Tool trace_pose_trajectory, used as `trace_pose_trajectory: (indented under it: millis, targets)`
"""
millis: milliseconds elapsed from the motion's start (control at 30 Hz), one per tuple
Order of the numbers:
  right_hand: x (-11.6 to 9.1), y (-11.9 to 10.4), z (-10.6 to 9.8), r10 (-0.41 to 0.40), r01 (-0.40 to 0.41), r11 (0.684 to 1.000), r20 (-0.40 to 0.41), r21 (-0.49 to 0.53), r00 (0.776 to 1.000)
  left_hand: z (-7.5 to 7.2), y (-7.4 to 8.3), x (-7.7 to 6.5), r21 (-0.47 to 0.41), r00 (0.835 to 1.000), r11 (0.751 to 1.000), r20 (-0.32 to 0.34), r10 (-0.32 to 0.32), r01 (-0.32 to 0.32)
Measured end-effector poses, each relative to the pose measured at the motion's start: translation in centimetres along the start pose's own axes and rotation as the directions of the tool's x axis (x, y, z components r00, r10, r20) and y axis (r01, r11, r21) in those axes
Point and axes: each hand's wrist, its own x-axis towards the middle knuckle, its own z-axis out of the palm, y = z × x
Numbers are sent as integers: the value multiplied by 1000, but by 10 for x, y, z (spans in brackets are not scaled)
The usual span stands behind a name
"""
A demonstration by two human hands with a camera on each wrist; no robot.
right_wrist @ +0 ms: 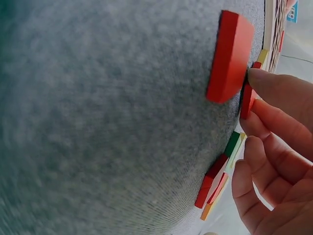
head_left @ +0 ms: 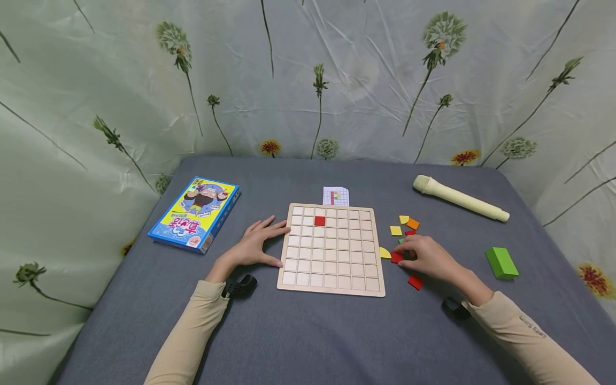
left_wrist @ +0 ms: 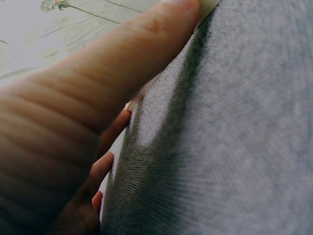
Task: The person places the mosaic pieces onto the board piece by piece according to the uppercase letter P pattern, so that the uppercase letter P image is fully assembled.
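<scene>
A wooden grid board lies flat, with one red square tile in an upper cell. My left hand is spread at the board's left side, its thumb and a fingertip touching the edge. Right of the board, my right hand pinches a red tile between thumb and fingers, low over the cloth. Nearer to me lies another red tile, apart from the hand. Just beyond the fingers are a yellow square tile, an orange tile and a partly hidden green tile. A yellow rounded tile touches the board's right edge.
A small pattern card sits behind the board. At the left is a blue and yellow box. A pale microphone-shaped object lies back right, and a green block stands far right on the grey cloth.
</scene>
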Motion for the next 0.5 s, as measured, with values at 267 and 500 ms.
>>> trace_pose_trajectory:
  millis: [267, 500]
  targets:
    - [-1, -2, -2, 8, -8, 1000, -8, 22, 1000, 0, 0, 0, 0, 1000, 1000, 5, -12, 12]
    - [3, -5, -3, -11, 12, 999, -38, 40, 999, 1, 1, -1, 10, 1000, 1000, -5, 4, -4]
